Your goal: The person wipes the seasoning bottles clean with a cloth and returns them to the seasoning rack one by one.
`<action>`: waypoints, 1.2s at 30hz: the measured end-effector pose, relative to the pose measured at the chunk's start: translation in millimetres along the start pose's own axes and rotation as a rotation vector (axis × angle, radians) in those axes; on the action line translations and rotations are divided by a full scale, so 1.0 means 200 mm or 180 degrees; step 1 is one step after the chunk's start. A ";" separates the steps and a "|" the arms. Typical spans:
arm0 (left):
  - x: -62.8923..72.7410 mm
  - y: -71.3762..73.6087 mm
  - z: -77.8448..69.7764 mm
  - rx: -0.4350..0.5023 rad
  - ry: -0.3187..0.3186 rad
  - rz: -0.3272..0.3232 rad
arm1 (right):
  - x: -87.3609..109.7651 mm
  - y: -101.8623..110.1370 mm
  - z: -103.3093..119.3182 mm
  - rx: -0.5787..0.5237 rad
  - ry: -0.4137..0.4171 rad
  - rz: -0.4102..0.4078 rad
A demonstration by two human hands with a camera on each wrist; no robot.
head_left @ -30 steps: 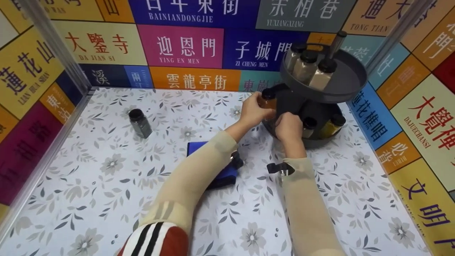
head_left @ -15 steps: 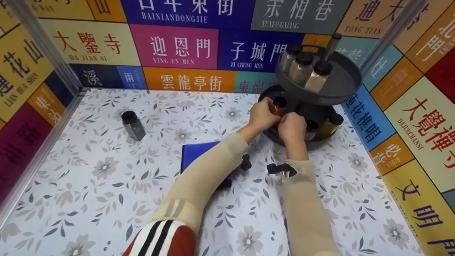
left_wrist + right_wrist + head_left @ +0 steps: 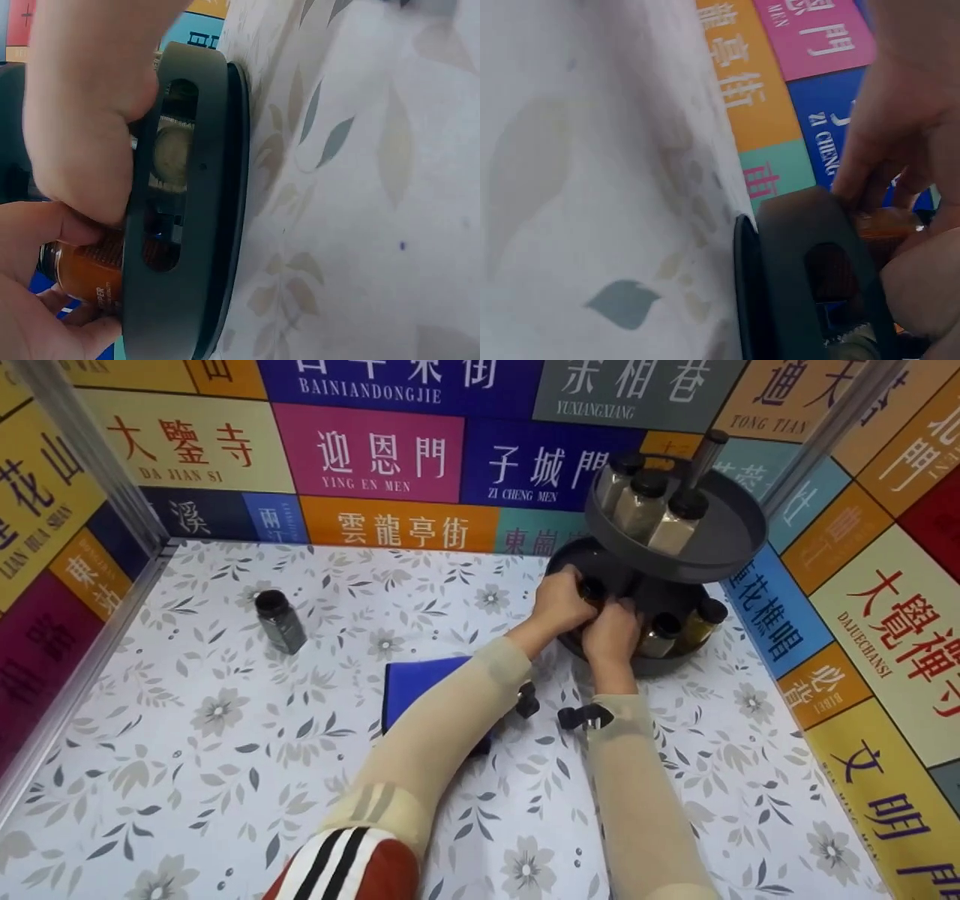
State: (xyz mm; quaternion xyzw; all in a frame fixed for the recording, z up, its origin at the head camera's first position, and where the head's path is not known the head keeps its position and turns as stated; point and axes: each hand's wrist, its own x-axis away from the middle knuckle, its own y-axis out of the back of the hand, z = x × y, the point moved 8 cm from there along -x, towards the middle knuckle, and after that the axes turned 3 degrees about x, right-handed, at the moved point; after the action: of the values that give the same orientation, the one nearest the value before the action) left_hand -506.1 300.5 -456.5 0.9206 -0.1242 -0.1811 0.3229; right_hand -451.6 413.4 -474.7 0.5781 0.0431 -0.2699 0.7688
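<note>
My left hand (image 3: 559,604) grips a spice jar (image 3: 88,277) with orange-brown contents and a black lid, thumb on one side and fingers on the other. The jar is in the lower tier (image 3: 667,666) of a dark two-tier spice rack, behind the slotted rim seen in the left wrist view. Close beside it my right hand (image 3: 611,637) reaches over the same rim with bent fingers; its fingertips are hidden, so I cannot tell what it holds. To its right in that tier stand a black-lidded jar (image 3: 660,636) and a yellow jar (image 3: 705,622).
Several pale-filled jars (image 3: 639,502) stand on the upper tier (image 3: 675,564), which overhangs the hands. A dark grey jar (image 3: 281,622) is on the flowered tabletop at left. A blue flat object (image 3: 420,686) lies partly under the left forearm. Printed panels (image 3: 375,457) enclose the table.
The orange-brown jar has moved right and down into the lower tier with my left hand. My right hand has stayed nearly in place at the tier's front, shifting slightly.
</note>
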 end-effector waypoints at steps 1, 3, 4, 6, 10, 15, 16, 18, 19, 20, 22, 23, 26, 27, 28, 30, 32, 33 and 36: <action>0.00 0.01 0.00 0.0025 0.0011 -0.0006 | 0.00 0.00 0.00 -0.0017 -0.0035 0.0003; 0.00 0.01 0.02 0.0101 0.0048 0.0001 | 0.00 0.00 0.00 -0.0071 -0.0108 -0.0024; 0.00 0.01 0.02 0.0164 0.0072 0.0003 | 0.00 0.00 -0.01 -0.0115 -0.0149 -0.0038; 0.00 0.01 0.04 0.0280 0.0099 -0.0017 | 0.00 0.01 -0.01 -0.0211 -0.0195 -0.0062; 0.00 0.01 0.05 0.0508 0.0031 -0.0025 | 0.00 0.01 -0.02 -0.0409 -0.0265 -0.0103; 0.02 0.01 0.08 0.0676 0.0054 -0.0120 | 0.00 0.02 -0.03 -0.0556 -0.0285 -0.0130; 0.02 0.01 0.09 0.0712 0.0090 -0.0158 | 0.00 0.02 -0.03 -0.0592 -0.0274 -0.0129; 0.03 0.01 0.10 0.0789 0.0151 -0.0226 | -0.01 0.02 -0.03 -0.0674 -0.0244 -0.0138; 0.03 0.01 0.11 0.0829 0.0165 -0.0253 | -0.01 0.02 -0.03 -0.0708 -0.0225 -0.0140; 0.03 0.02 0.11 0.0855 0.0166 -0.0268 | -0.01 0.03 -0.03 -0.0733 -0.0203 -0.0142; 0.03 0.02 0.11 0.0884 0.0166 -0.0278 | -0.02 0.04 -0.02 -0.0746 -0.0147 -0.0127; 0.03 0.02 0.10 0.0890 0.0169 -0.0280 | -0.02 0.04 -0.02 -0.0741 -0.0106 -0.0108; 0.03 0.02 0.10 0.0890 0.0202 -0.0275 | -0.03 0.07 0.00 -0.0684 0.0009 -0.0035; 0.03 0.02 0.10 0.0889 0.0217 -0.0274 | -0.02 0.08 0.01 -0.0668 0.0018 -0.0010; 0.03 0.02 0.10 0.0896 0.0228 -0.0279 | -0.02 0.09 0.02 -0.0646 0.0014 0.0020; 0.04 0.02 0.11 0.0919 0.0245 -0.0297 | -0.02 0.12 0.03 -0.0612 -0.0001 0.0077; 0.04 0.02 0.11 0.0942 0.0250 -0.0320 | -0.02 0.16 0.04 -0.0566 -0.0020 0.0200; 0.04 0.02 0.11 0.0945 0.0248 -0.0336 | -0.02 0.17 0.05 -0.0526 -0.0018 0.0292; 0.04 0.02 0.11 0.0934 0.0247 -0.0357 | -0.01 0.21 0.07 -0.0395 0.0092 0.0594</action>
State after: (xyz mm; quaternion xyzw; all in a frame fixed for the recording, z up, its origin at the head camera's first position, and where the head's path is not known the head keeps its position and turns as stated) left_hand -508.4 281.9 -472.6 0.9697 -0.0851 -0.1430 0.1789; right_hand -437.3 410.4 -432.8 0.5348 0.0168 -0.1856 0.8242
